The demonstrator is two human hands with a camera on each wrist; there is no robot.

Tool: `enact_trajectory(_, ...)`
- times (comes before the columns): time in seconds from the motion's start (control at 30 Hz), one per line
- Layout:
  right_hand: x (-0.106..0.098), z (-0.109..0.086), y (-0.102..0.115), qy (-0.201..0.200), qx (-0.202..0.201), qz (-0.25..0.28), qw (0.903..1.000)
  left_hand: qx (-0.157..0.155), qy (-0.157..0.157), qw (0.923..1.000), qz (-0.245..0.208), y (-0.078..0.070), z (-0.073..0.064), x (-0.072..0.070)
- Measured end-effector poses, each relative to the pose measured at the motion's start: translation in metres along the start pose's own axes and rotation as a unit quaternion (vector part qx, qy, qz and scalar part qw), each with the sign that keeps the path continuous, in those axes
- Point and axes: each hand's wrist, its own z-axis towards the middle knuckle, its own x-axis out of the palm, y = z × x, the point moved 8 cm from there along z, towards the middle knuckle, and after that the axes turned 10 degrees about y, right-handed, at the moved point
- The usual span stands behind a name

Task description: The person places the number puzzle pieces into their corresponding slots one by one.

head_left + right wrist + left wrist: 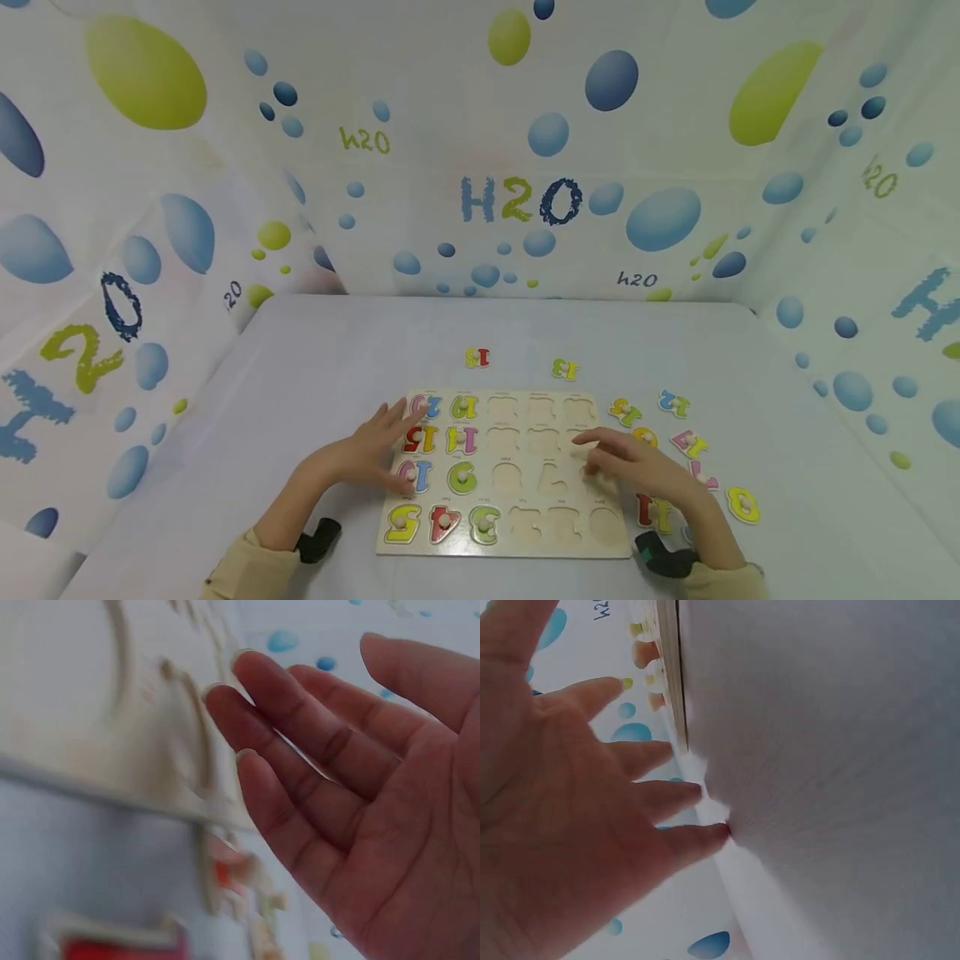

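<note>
A wooden number puzzle board [495,542] lies on the white table, its left side filled with number pieces and its right side showing bare recesses. My left hand [363,450] spreads its fingers over the board's left edge, by the 20 piece [425,407] and the 10 piece [415,476]. In the left wrist view that hand [577,810] is splayed beside the board's edge [673,682], holding nothing. Over the right edge hovers my right hand [645,471], fingers loosely bent. The right wrist view shows its palm [405,840] bare, near the board's recesses.
Loose number pieces lie right of the board, among them a yellow 0 [743,505], a 12 [674,403] and an 11 [654,512] close to the right wrist. Beyond the board's far edge are an 18 [477,357] and a 13 [565,369]. A patterned curtain [435,100] encloses the table.
</note>
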Motion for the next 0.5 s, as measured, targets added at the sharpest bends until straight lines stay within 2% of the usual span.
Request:
enact_trajectory(0.1, -0.018, -0.017, 0.006, -0.035, 0.004, -0.020, 0.9992, -0.008, 0.011, 0.9998, 0.014, 0.005, -0.001, 0.002)
enact_trajectory(0.27, -0.053, -0.049, 0.004, -0.137, 0.027, -0.059, 0.9885, 0.003, 0.015, 0.9997, 0.020, 0.005, -0.004, 0.003)
enact_trajectory(0.4, -0.074, -0.074, -0.002, -0.205, 0.063, -0.119, 0.9694, 0.008, 0.016, 0.9998, 0.012, 0.004, -0.006, 0.003)
enact_trajectory(0.5, -0.084, -0.089, -0.007, -0.237, 0.116, -0.167, 0.9500, 0.002, 0.016, 0.9998, 0.008, 0.007, -0.005, 0.003)
